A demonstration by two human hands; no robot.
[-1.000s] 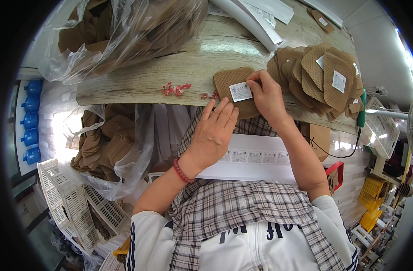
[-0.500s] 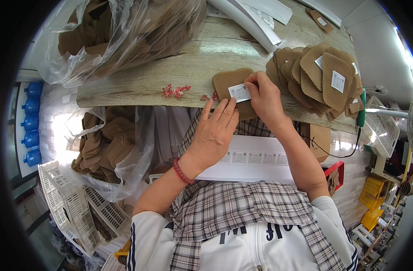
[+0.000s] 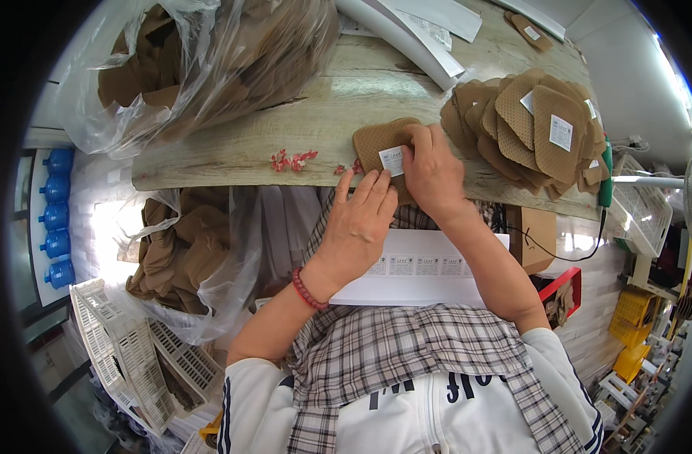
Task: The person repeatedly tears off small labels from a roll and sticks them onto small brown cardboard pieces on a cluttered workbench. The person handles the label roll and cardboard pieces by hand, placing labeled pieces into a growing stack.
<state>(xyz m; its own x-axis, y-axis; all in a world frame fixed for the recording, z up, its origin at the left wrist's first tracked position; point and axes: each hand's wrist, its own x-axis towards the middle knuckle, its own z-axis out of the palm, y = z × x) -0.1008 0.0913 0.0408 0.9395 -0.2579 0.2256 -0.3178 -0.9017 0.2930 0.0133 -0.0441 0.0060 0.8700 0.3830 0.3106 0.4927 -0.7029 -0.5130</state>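
Observation:
A brown dimpled pad with rounded corners (image 3: 376, 140) lies at the table's front edge, with a white printed label (image 3: 391, 160) on it. My left hand (image 3: 355, 223) rests with its fingers stretched out, their tips at the pad's lower left and the label's edge. Bent over the label's right side, my right hand (image 3: 434, 170) has its thumb and fingers closed on it and hides that part. A white sheet with a row of similar labels (image 3: 414, 284) lies across my lap, below both hands.
Right of my hands stands a pile of labelled brown pads (image 3: 561, 163). Large clear plastic bags of brown pieces are on the table (image 3: 262, 53) and below it (image 3: 187, 250). Rolled white sheets (image 3: 406, 38) lie farther back. A green-handled tool (image 3: 606, 178) hangs at the right edge.
My right hand has shifted slightly left and now covers more of the label. The left hand stays nearly in place. The whole view has shifted a little.

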